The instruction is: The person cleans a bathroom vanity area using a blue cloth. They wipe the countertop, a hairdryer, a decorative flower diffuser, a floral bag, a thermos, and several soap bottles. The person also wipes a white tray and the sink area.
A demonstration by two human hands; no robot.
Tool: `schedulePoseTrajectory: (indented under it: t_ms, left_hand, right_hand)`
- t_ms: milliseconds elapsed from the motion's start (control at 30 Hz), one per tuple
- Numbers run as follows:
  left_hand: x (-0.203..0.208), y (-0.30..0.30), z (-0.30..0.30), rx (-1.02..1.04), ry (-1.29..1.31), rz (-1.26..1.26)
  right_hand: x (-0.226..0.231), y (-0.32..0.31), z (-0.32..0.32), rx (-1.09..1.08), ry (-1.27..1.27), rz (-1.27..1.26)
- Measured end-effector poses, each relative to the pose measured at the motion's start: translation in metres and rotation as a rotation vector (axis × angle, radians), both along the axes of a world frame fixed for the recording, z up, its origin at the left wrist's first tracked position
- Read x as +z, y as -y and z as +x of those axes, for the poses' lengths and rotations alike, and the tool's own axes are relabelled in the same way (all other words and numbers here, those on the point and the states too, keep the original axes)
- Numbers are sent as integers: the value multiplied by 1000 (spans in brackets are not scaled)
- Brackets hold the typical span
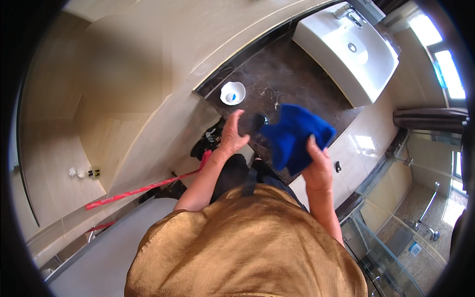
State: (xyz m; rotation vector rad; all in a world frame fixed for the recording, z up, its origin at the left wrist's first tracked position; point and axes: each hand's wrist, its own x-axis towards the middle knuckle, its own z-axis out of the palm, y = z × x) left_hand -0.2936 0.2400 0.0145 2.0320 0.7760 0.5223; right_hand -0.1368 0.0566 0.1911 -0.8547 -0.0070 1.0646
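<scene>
A bright blue cloth (pixel 297 136) hangs from my right hand (pixel 318 166), pinched between thumb and fingers above the counter's front edge. My left hand (pixel 233 134) is over the near left part of the dark marbled counter (pixel 307 74), holding nothing, thumb and fingers apart. Just right of its fingertips stands a small dark round container (pixel 260 120), partly hidden by the cloth. Beyond that hand sits a small white bowl (pixel 225 92) with a wavy rim and a little blue-and-white item inside. A thin tangled chain or cord (pixel 277 100) lies on the counter near the cloth.
A white washbasin (pixel 321 37) with a chrome tap (pixel 355 19) occupies the counter's far right. Red printed tape (pixel 143 190) stretches across at lower left. A dark, crumpled bundle (pixel 205 138) is beside my left wrist. Glass shower panels (pixel 391 247) stand at right.
</scene>
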Motion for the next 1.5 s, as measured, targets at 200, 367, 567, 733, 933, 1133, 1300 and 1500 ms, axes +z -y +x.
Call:
schedulePoseTrajectory:
  t_ms: [200,367,567,733,933,1133,1300,1500]
  left_hand:
    - [-7,26,38,30,43,-113]
    - [-13,20,53,132,62,-229]
    - [58,18,48,135,441,-454]
    - [124,29,35,2,725,-835]
    - [192,41,20,-253,415,-324]
    - [217,39,15,-544,356,-862]
    - [191,44,16,-462,425,-936]
    - [174,69,17,-135,517,-968]
  right_hand:
    - [4,2,26,-132,140,63]
    - [11,-9,8,-129,193,-16]
    - [15,-18,-6,145,1073,-67]
    - [29,-46,-24,376,1927,-75]
    - [46,-54,-24,126,1103,-37]
    - [54,-45,0,400,451,138]
    - [71,-44,-11,81,600,-20]
    - [76,-54,-8,-165,722,-96]
